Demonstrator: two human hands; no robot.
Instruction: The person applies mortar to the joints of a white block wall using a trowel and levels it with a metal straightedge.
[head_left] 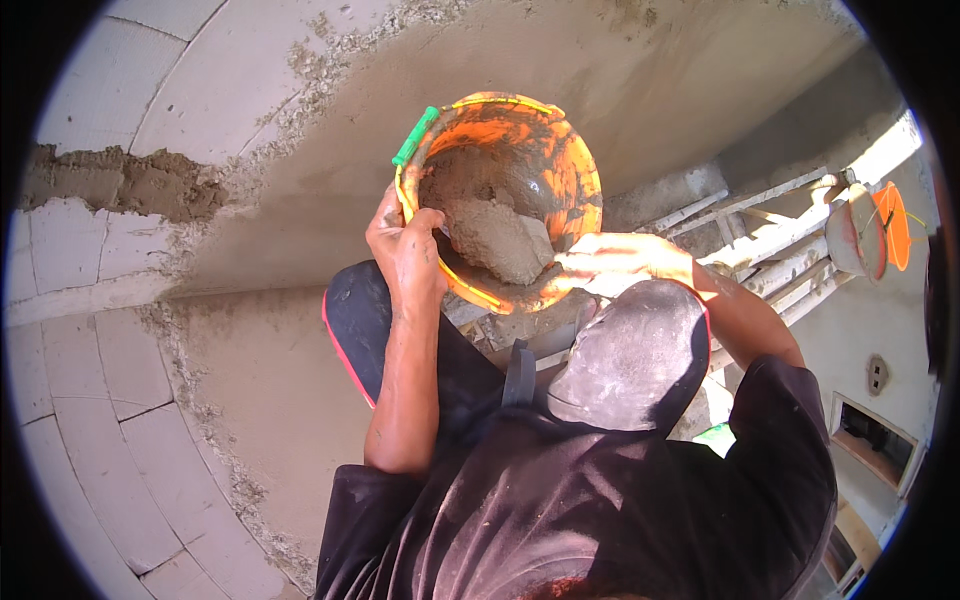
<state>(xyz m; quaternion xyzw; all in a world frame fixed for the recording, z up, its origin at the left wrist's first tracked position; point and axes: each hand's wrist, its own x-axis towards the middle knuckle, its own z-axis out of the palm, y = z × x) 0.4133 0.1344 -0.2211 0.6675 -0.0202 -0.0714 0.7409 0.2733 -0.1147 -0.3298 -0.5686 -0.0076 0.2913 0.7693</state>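
An orange bucket [580, 170] smeared with grey mortar [490, 235] tilts toward me in front of my knees. Wet mortar lies heaped inside, with a paler flat patch near its right side that I cannot make out. My left hand [408, 240] is closed on the bucket's left rim, thumb over the edge, below a green handle grip [415, 136]. On the lower right, my right hand [625, 262] lies against the rim in bright sun, its fingers laid over the edge; its thumb is hidden.
A partly plastered block wall [110, 370] curves along the left, with a rough mortar band [120, 185]. To the right are light poles [790, 240] like scaffolding or a ladder, another orange bucket [893, 226] and a wall opening [873, 440]. My dusty knee [630, 360] sits beside my right hand.
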